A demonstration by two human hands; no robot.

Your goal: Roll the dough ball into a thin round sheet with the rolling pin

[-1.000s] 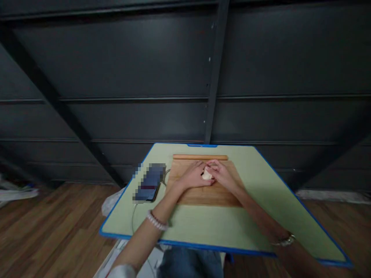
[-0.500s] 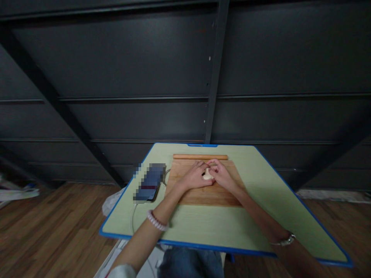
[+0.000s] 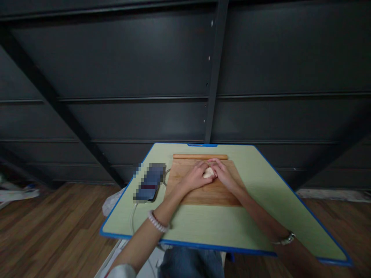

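A small pale lump of dough (image 3: pixel 208 173) is cupped between both hands over the wooden board (image 3: pixel 199 197). My left hand (image 3: pixel 194 177) curves round its left and near side, thumb along the near edge. From the right, my right hand (image 3: pixel 223 175) closes in with bent fingers against the dough's far and right side. Part of the lump is covered by the fingers. Behind the board lies a wooden rolling pin (image 3: pixel 199 156), touched by neither hand.
The board rests on a pale green folding table (image 3: pixel 208 224) with a blue rim. A phone (image 3: pixel 150 183), pixelated, lies left of the board with a white cable (image 3: pixel 132 218). Dark panels (image 3: pixel 139 119) rise behind the table. A plastic bag (image 3: pixel 111 202) shows past the left edge.
The fingers of my right hand have shifted slightly to the right and straightened, so more of the dough's top shows. My left hand stays nearly in place.
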